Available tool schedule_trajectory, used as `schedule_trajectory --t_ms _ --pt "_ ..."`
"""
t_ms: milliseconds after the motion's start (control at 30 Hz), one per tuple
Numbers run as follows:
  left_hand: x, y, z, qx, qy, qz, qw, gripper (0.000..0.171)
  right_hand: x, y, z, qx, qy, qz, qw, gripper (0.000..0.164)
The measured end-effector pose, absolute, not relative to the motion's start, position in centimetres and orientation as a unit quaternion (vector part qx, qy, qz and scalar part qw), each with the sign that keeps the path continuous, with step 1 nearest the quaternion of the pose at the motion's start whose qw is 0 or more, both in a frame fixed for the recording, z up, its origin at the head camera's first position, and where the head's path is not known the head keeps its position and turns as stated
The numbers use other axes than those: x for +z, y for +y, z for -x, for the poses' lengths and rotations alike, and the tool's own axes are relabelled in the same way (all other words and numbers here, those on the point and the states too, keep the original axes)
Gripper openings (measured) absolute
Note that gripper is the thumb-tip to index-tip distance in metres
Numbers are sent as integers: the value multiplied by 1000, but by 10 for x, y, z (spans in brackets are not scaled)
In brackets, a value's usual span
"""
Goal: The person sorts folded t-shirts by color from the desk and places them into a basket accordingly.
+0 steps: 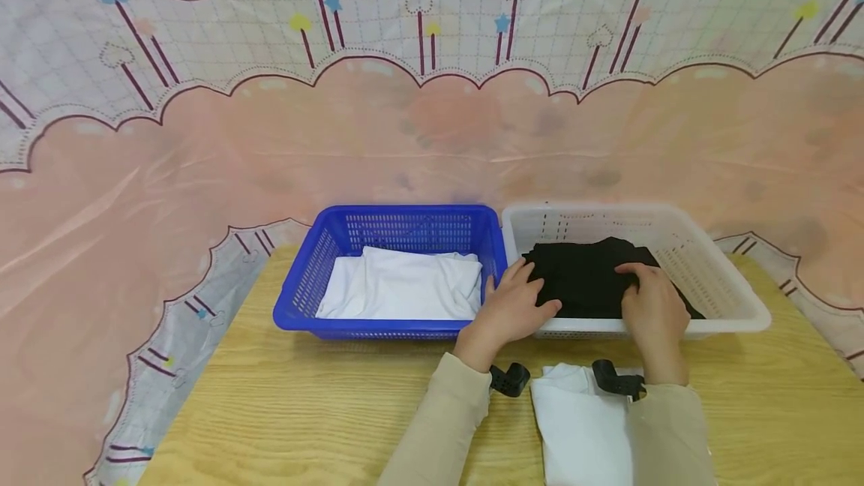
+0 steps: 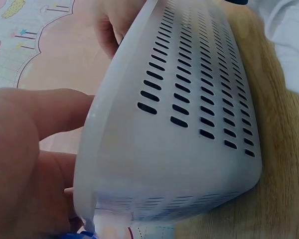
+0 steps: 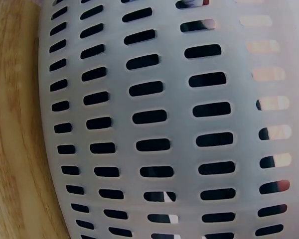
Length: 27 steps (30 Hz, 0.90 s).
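Observation:
A black folded cloth (image 1: 583,276) lies in the white plastic basket (image 1: 732,287) on the right. My left hand (image 1: 509,310) reaches over the basket's front left corner, its fingers spread at the left edge of the black cloth. In the left wrist view the thumb and fingers of that left hand (image 2: 25,154) pass behind the white rim, which hides their tips. Over the right part of the cloth, my right hand (image 1: 653,310) has its fingers bent loosely downward, with no cloth visibly pinched. The right wrist view shows only the basket's slotted wall (image 3: 179,129), not the hand.
Left of the white basket, a blue basket (image 1: 293,306) holds white folded cloth (image 1: 405,283). Another white folded cloth (image 1: 583,422) lies on the wooden table (image 1: 324,411) in front, partly beneath the right forearm. A patterned curtain (image 1: 432,141) hangs behind the baskets.

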<state>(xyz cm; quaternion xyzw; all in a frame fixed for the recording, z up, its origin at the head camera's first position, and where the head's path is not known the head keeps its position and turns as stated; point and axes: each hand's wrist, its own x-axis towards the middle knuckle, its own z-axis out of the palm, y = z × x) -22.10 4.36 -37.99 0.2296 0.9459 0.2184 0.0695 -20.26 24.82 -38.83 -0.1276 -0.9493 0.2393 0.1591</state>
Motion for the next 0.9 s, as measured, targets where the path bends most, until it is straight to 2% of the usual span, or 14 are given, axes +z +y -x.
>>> schedule_trajectory --t_ms 133,400,567,700,800,900 --pt "-379 44 220 196 950 -238 57 50 -388 247 204 244 -944 136 176 35" --pt "-382 45 217 202 943 -263 38 34 -392 248 207 259 -921 155 248 32" --pt "-382 48 216 209 938 -274 34 34 -391 251 205 283 -905 149 279 29" --pt "-383 50 216 194 944 -265 7 33 -387 252 206 288 -914 155 238 29" --pt "-386 50 214 156 952 -262 -33 32 -387 250 207 288 -924 159 198 31" --pt "-390 51 211 118 953 -267 -80 33 -389 249 207 287 -926 160 188 31"
